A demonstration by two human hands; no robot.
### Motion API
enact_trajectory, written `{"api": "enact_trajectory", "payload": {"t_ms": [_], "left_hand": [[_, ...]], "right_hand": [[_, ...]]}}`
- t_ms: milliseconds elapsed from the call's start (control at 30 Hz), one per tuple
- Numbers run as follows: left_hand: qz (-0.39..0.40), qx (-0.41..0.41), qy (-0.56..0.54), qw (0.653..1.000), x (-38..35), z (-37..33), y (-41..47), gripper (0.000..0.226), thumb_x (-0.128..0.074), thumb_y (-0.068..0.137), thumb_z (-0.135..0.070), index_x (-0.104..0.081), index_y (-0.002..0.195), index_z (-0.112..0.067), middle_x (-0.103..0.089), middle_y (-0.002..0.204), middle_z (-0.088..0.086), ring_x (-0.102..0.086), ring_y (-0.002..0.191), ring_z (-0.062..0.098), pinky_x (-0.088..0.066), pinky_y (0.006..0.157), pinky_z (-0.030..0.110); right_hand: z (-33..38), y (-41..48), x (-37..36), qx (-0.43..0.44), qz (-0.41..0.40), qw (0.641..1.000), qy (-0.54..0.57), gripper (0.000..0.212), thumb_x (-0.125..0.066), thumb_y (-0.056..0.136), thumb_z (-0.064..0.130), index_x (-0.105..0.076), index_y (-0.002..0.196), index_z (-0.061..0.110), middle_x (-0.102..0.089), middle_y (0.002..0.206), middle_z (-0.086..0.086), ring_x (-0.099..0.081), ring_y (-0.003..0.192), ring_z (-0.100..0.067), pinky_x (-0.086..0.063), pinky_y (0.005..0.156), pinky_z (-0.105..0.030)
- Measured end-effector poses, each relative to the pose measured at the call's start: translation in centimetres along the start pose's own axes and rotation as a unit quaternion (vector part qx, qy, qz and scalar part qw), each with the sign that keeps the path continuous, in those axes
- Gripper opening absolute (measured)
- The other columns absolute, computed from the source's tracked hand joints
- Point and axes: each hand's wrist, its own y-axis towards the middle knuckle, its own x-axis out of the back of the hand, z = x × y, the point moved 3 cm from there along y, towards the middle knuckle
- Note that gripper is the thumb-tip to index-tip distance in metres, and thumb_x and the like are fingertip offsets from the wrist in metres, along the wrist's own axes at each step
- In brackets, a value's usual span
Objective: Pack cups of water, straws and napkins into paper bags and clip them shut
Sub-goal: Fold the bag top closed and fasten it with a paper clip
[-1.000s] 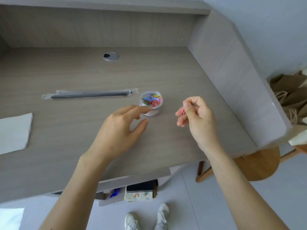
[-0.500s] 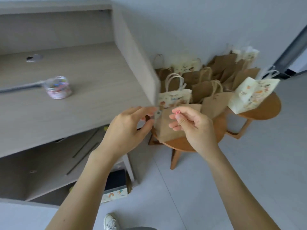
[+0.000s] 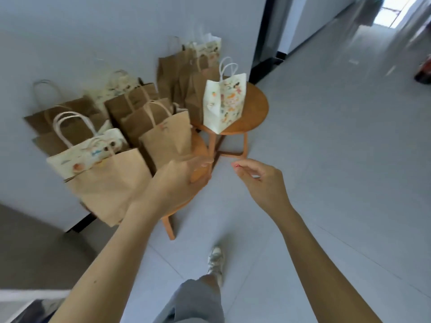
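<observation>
Several paper bags crowd two round wooden stools against the wall. A large brown bag [image 3: 109,183] stands nearest on the near stool [image 3: 200,148], and a white printed bag [image 3: 225,103] stands on the far stool [image 3: 254,108]. My right hand [image 3: 258,180] pinches a small red paper clip [image 3: 236,165] between thumb and forefinger, above the floor to the right of the near stool. My left hand [image 3: 184,180] hovers over the near stool's right side with relaxed fingers, holding nothing. The picture is blurred by motion.
The grey desk's edge [image 3: 28,241] lies at the lower left. Pale tiled floor [image 3: 326,159] stretches right into a corridor, with a dark doorframe [image 3: 263,31] behind the far stool. My leg and shoe [image 3: 215,259] are below.
The view has swung right from the desk and its clip jar to the stools of bags. Both hands moved with it, the right one still pinching the red clip.
</observation>
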Motion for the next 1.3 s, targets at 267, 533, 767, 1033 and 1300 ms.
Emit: {"api": "enact_trajectory", "payload": {"t_ms": [267,533,767,1033,1300], "left_hand": [[0.053,-0.011,-0.017,0.998,-6.1,-0.6,19.4,0.035,-0.058,0.089,-0.026,-0.058,0.123,-0.02,-0.061,0.118,-0.002,-0.057,0.107,0.019,-0.049,0.085,0.037],[0.111,-0.001,0.003,0.994,-8.3,-2.1,36.9,0.035,-0.053,0.092,-0.03,-0.053,0.127,-0.027,-0.059,0.122,-0.006,-0.054,0.109,0.013,-0.047,0.085,0.029],[0.071,0.055,0.035,0.995,-11.9,-1.9,51.5,0.035,-0.052,0.093,-0.031,-0.052,0.127,-0.029,-0.058,0.119,-0.011,-0.052,0.109,0.009,-0.035,0.08,0.018],[0.031,0.141,0.023,0.989,-11.7,-0.8,62.8,0.032,-0.054,0.092,-0.031,-0.055,0.124,-0.026,-0.061,0.115,-0.009,-0.059,0.095,0.01,-0.049,0.082,0.031],[0.021,0.222,0.039,0.974,-11.0,7.4,71.0,0.035,-0.048,0.094,-0.037,-0.05,0.128,-0.03,-0.057,0.121,-0.012,-0.053,0.104,0.006,-0.046,0.083,0.024]], "right_hand": [[-8.0,14.7,7.7,-0.053,-0.001,0.998,-0.032,0.016,-0.061,0.088,0.014,-0.07,0.091,0.027,-0.065,0.092,0.02,-0.058,0.086,0.011,-0.043,0.069,-0.005],[-13.6,30.0,15.1,-0.079,-0.02,0.997,-0.003,0.02,-0.066,0.086,0.016,-0.068,0.085,0.035,-0.067,0.078,0.026,-0.063,0.08,0.004,-0.046,0.074,-0.008],[-19.9,45.4,19.8,-0.03,0.062,0.997,-0.024,0.014,-0.061,0.088,0.017,-0.068,0.087,0.029,-0.067,0.089,0.019,-0.059,0.084,0.008,-0.042,0.071,-0.004],[-22.9,61.4,21.9,0.034,0.16,0.986,-0.044,0.008,-0.063,0.087,0.018,-0.068,0.093,0.021,-0.068,0.084,0.014,-0.059,0.085,0.006,-0.041,0.071,-0.002],[-25.5,74.6,16.7,0.042,0.241,0.969,-0.033,0.011,-0.063,0.088,0.016,-0.063,0.086,0.027,-0.069,0.08,0.013,-0.063,0.082,0.004,-0.042,0.073,-0.003]]}}
